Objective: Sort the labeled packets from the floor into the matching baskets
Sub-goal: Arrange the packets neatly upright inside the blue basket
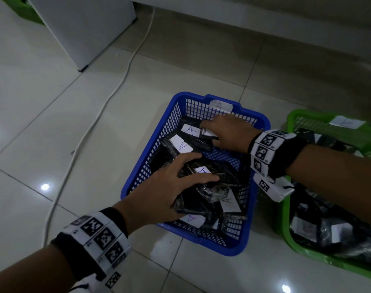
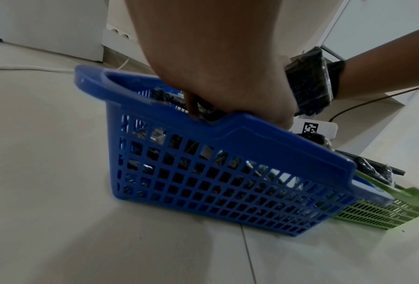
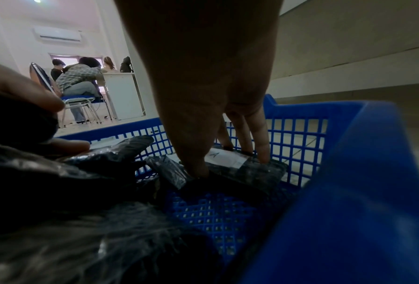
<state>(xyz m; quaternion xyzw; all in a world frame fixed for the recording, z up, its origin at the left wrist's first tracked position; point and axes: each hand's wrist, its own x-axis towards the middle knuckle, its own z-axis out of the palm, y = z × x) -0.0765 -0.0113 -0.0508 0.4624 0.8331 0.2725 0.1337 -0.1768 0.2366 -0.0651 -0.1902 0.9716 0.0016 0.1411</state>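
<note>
Black plastic packets with white "A" labels (image 1: 203, 187) fill blue mesh basket (image 1: 138, 172); left hand (image 1: 169, 182) flat, fingers spread on near pile; right hand (image 1: 229, 134) pinches far packet (image 3: 249, 169); green mesh basket (image 1: 294, 240) right.

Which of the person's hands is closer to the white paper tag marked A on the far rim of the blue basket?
The right hand. It reaches into the far end of the blue plastic mesh basket, just below the white paper tag marked A. The left hand rests on black packets nearer the person.
</note>
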